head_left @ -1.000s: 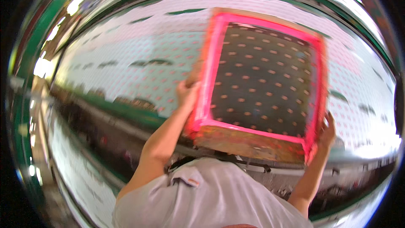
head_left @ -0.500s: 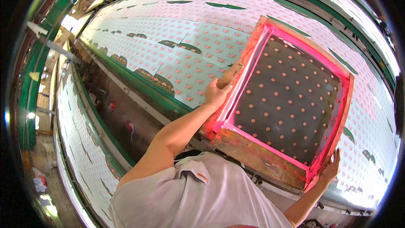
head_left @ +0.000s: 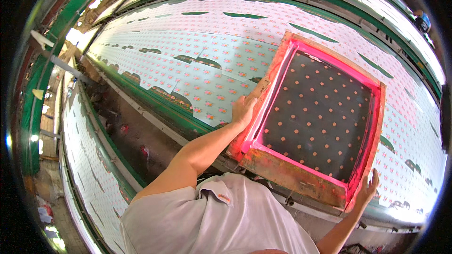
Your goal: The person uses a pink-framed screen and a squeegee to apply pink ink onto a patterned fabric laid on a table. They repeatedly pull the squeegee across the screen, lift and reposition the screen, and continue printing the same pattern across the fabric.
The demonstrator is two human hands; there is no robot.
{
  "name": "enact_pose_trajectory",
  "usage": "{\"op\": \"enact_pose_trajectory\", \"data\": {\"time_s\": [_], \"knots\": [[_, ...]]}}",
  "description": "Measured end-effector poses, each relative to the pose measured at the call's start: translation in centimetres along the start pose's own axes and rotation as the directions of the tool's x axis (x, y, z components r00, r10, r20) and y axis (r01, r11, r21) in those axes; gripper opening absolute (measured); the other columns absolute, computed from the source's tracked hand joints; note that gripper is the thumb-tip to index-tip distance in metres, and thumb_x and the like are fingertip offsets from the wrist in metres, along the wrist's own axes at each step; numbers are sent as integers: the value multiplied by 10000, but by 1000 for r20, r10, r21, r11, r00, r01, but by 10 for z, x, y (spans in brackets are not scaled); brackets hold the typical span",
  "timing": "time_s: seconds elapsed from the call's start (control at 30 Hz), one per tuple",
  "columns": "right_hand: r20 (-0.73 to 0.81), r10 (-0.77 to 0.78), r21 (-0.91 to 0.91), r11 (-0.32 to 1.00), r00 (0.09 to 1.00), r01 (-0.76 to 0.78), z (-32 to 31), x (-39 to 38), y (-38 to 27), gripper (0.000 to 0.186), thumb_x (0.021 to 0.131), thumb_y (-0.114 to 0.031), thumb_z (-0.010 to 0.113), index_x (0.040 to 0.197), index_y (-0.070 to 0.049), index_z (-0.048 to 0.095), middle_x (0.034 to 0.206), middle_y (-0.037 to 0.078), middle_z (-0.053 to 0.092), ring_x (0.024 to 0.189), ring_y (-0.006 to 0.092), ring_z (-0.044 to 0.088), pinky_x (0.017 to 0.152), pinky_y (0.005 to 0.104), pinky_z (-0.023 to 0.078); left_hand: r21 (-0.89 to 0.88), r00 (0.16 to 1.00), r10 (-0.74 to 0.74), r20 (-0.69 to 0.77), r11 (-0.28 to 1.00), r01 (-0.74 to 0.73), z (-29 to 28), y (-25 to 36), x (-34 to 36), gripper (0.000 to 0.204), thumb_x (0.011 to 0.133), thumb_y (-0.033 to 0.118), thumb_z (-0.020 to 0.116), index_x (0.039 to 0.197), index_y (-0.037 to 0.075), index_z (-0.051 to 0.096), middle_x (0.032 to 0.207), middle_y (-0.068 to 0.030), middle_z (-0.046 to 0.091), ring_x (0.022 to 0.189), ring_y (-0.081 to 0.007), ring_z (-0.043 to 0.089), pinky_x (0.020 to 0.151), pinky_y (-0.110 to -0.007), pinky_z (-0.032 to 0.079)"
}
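Observation:
A wooden screen frame (head_left: 301,174), its inner rim smeared bright pink, lies at an angle over the printed sheets on the long table in front of me. Its dark mesh (head_left: 316,117) carries rows of small pale dots. My left hand (head_left: 244,110) is closed on the frame’s left rail, near a narrow wooden strip on it. My right hand (head_left: 366,189) is at the lower right rail, holding it with fingers partly curled along the outer side; its thumb is hard to make out.
Pale blue and pink flower-printed sheets (head_left: 197,42) cover the long green-edged table. Another long table (head_left: 80,146) runs along my left beyond a dark gap. A green beam (head_left: 40,103) stands at far left. Small blurred figures or objects (head_left: 421,21) show at far upper right.
Since a second ago the frame and both hands sit further right and lower in view, the frame more tilted, as my view turned. Over the last half second the frame shifted slightly down and left.

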State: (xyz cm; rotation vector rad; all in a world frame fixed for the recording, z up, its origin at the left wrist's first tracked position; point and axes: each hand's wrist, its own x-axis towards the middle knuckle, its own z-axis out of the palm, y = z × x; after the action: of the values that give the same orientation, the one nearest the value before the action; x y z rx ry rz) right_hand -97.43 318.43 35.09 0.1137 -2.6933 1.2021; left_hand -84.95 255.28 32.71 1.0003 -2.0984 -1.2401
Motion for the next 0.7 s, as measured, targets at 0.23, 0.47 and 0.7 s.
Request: {"op": "enact_pose_trajectory", "data": {"time_s": [0.23, 0.47, 0.7], "knots": [[321, -271, -111, 941, 907, 321, 22, -116, -129, 375, 940, -50, 759, 1314, -23, 774, 1408, 203, 720, 1358, 378, 651, 1170, 512, 501, 15, 1000, 1, -13, 1000, -1, 11, -10, 3, 515, 966, 462, 750, 1091, -37, 710, 1010, -295, 772, 998, -487, 752, 860, -571, 570], [413, -426, -95, 859, 805, 503, 50, -170, -212, 456, 822, 43, 760, 1269, -45, 781, 1371, 182, 720, 1328, 425, 654, 1148, 532, 514, -41, 998, 44, -43, 998, -46, 13, -7, 1, 415, 946, 375, 783, 1071, -11, 697, 975, -260, 756, 947, -469, 743, 846, -572, 574], [492, -338, -187, 859, 802, 477, 56, -204, -240, 460, 818, 37, 771, 1271, -39, 771, 1394, 205, 704, 1343, 450, 640, 1132, 555, 519, -6, 946, 289, -145, 956, -293, 19, -13, -4, 578, 940, 202, 801, 1419, -31, 578, 1234, -266, 674, 1173, -467, 649, 960, -547, 550]]}}
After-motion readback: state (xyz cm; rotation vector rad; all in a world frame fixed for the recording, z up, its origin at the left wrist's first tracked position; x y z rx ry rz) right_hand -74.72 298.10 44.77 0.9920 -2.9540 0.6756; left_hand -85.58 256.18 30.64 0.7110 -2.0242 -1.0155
